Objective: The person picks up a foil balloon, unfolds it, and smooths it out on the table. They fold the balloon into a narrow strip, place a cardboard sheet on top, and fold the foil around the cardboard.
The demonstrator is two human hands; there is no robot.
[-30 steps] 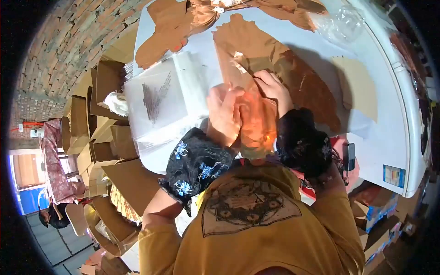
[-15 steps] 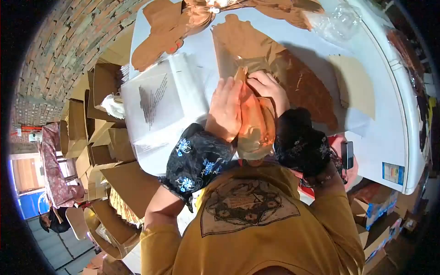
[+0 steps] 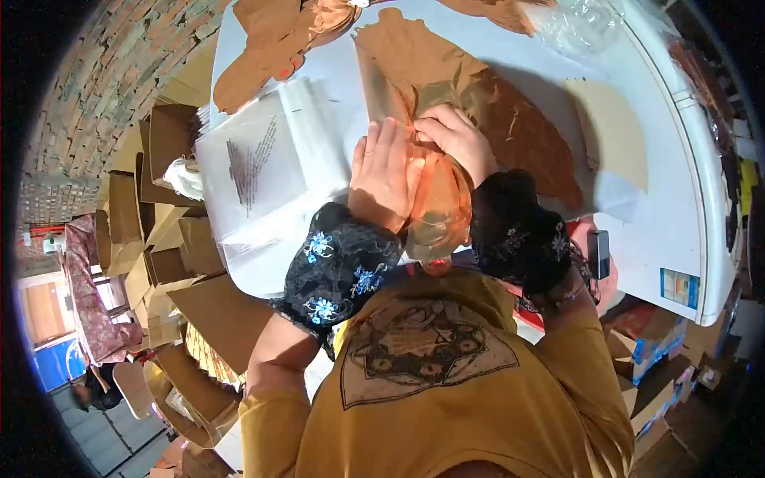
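A sheer orange-brown, stocking-like piece of thin material (image 3: pixel 437 215) lies in front of my body at the table's near edge, with a small red spot at its lower end. My left hand (image 3: pixel 384 171) rests flat along its left side, fingers stretched out and thumb apart. At its upper end my right hand (image 3: pixel 458 142) has curled fingers pinching the material. Just beyond both hands, a larger flat brown piece (image 3: pixel 430 56) spreads over the table, its right part shiny and darker. Where the two brown pieces meet is hidden by my fingers.
Left of my hands lies a stack of clear plastic bags (image 3: pixel 263 159) with printed text. More brown shaped pieces (image 3: pixel 259 60) lie at the far left, crumpled clear plastic (image 3: pixel 582 36) at the far right. A tan card (image 3: pixel 610 131) is right; open cardboard boxes (image 3: pixel 171 151) stand beyond the left edge.
My left hand has shifted slightly left and down, its thumb now apart from the fingers. The orange-brown material looks flatter and wider, and its upper tip no longer stands up between my hands.
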